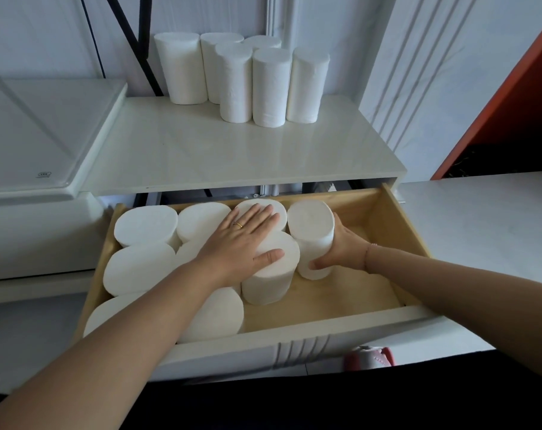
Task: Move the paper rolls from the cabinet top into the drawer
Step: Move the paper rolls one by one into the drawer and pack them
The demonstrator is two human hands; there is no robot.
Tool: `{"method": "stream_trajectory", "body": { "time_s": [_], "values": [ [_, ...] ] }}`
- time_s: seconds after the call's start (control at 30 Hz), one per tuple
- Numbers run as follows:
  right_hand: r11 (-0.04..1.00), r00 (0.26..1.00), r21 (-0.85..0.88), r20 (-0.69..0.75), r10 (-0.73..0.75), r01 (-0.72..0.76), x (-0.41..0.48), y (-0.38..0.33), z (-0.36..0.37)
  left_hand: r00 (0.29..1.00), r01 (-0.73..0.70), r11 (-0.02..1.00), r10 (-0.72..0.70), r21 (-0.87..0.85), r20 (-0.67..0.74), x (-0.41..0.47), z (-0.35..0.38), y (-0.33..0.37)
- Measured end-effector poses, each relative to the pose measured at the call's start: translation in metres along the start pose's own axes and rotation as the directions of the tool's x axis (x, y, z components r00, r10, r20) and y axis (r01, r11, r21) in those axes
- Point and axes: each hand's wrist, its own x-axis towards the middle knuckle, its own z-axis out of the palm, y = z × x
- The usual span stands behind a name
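Note:
The wooden drawer (400,231) is pulled open below the white cabinet top (201,156). Several white paper rolls (145,226) stand upright in its left and middle part. My left hand (241,240) lies flat with straight fingers on the tops of the middle rolls. My right hand (341,246) grips one upright roll (313,234) by its lower side, just right of the packed group. Several more rolls (269,85) stand in a cluster at the back of the cabinet top.
The drawer's right part shows bare wooden floor (350,293). A white appliance lid (46,135) lies left of the cabinet top. An orange panel (512,97) rises at the right, above a white surface (481,231). A pink slipper (369,356) shows below the drawer front.

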Motion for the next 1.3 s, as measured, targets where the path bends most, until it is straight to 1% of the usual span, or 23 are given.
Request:
{"method": "stream_trajectory", "body": {
  "time_s": [0.07,0.13,0.2,0.27,0.3,0.33,0.4,0.5,0.6,0.7,0.8,0.87,0.97,1.03,1.07,1.17,1.3],
  "values": [
    [0.999,0.999,0.034,0.051,0.003,-0.005,-0.001,0.001,-0.002,1.0,0.0,1.0,0.0,0.001,-0.007,0.0,0.001,-0.001],
    [0.992,0.993,0.125,0.121,-0.006,-0.009,-0.005,0.0,-0.008,1.0,0.0,1.0,0.0,0.002,-0.006,0.001,0.001,-0.001],
    [0.959,0.987,0.283,0.159,-0.019,-0.028,-0.008,-0.005,-0.02,1.0,0.0,1.0,0.0,-0.001,0.003,0.002,0.001,-0.001],
    [0.885,0.989,0.46,0.145,0.004,-0.07,-0.008,-0.013,-0.032,1.0,0.002,1.0,-0.001,-0.008,0.004,0.002,0.002,-0.002],
    [0.867,0.992,0.492,0.127,0.024,-0.084,-0.007,-0.017,-0.036,1.0,0.002,1.0,-0.002,-0.014,0.003,0.003,0.002,-0.003],
    [0.875,0.993,0.475,0.109,0.047,-0.093,-0.006,-0.021,-0.038,1.0,0.002,1.0,-0.002,-0.021,0.004,0.003,0.002,-0.003],
    [0.924,0.994,0.37,0.075,0.076,-0.099,-0.001,-0.026,-0.035,1.0,0.002,1.0,-0.002,-0.031,0.007,0.003,0.002,-0.003],
    [0.976,0.997,0.207,0.061,0.049,-0.061,0.001,-0.03,-0.03,1.0,0.003,1.0,-0.003,-0.029,0.006,0.003,0.002,-0.003],
    [0.989,0.993,0.121,0.096,0.071,-0.082,-0.005,-0.034,-0.033,1.0,0.004,0.999,-0.004,-0.035,0.009,0.003,0.002,-0.003],
    [0.986,0.978,0.061,0.149,0.148,-0.158,-0.018,-0.033,-0.036,1.0,0.006,0.999,-0.006,-0.033,0.011,0.003,0.003,-0.005],
    [0.972,0.944,-0.011,0.237,0.231,-0.235,-0.035,-0.033,-0.035,1.0,0.009,1.0,-0.009,-0.026,0.007,0.003,0.003,-0.005],
    [0.957,0.91,-0.011,0.308,0.278,-0.288,-0.046,-0.032,-0.032,1.0,0.013,1.0,-0.013,-0.027,0.005,0.003,0.002,-0.004],
    [0.924,0.853,0.046,0.405,0.329,-0.379,-0.06,-0.034,-0.023,1.0,0.017,1.0,-0.017,-0.026,0.0,0.003,0.001,-0.004],
    [0.91,0.819,0.04,0.453,0.351,-0.412,-0.067,-0.034,-0.013,1.0,0.02,0.999,-0.02,-0.029,0.002,0.003,0.001,-0.003],
    [0.905,0.812,0.048,0.464,0.354,-0.422,-0.07,-0.034,-0.007,1.0,0.022,0.999,-0.022,-0.032,0.006,0.003,0.0,-0.003],
    [0.893,0.826,0.12,0.448,0.342,-0.434,-0.073,-0.035,0.008,1.0,0.025,0.999,-0.024,-0.031,0.013,0.002,0.0,-0.002],
    [0.862,0.822,0.195,0.456,0.342,-0.467,-0.07,-0.044,0.02,1.0,0.026,0.999,-0.025,-0.029,0.01,0.002,0.0,-0.002]
  ]
}}
